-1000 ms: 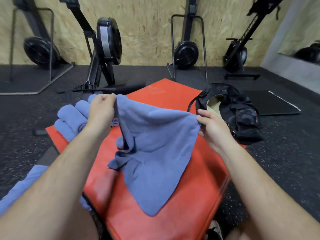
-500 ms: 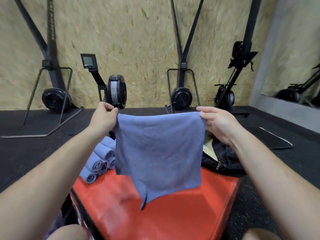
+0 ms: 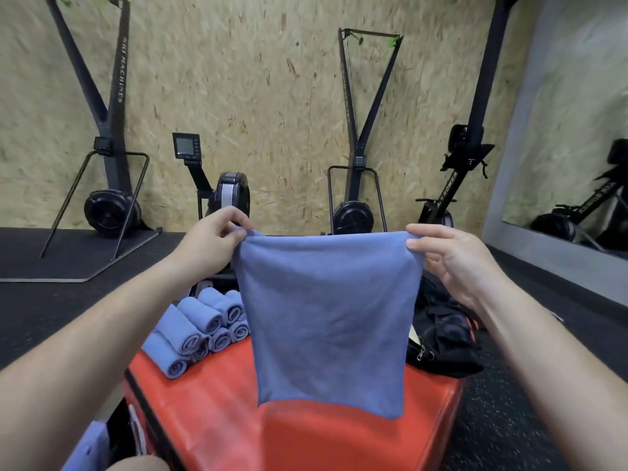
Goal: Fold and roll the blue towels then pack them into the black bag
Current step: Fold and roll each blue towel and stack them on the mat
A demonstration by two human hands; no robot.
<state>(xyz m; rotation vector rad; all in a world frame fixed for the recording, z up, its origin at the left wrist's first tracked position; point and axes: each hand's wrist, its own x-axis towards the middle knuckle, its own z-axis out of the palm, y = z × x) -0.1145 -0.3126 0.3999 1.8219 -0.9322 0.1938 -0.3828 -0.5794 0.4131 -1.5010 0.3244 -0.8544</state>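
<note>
A blue towel (image 3: 328, 321) hangs flat and stretched in the air above the red padded box (image 3: 306, 433). My left hand (image 3: 212, 237) pinches its upper left corner and my right hand (image 3: 448, 260) pinches its upper right corner. Several rolled blue towels (image 3: 200, 329) lie stacked on the box's far left corner. The black bag (image 3: 441, 338) sits at the box's far right corner, partly hidden behind the hanging towel, its zipper pull showing.
More blue cloth (image 3: 85, 450) lies at the lower left beside my knee. Rowing and ski machines (image 3: 353, 212) stand against the chipboard wall. A mirror (image 3: 584, 137) is on the right wall. Black rubber flooring (image 3: 530, 419) surrounds the box.
The towel went from draped on the box to lifted and spread flat between both hands. My view has tilted up and the hands have moved apart.
</note>
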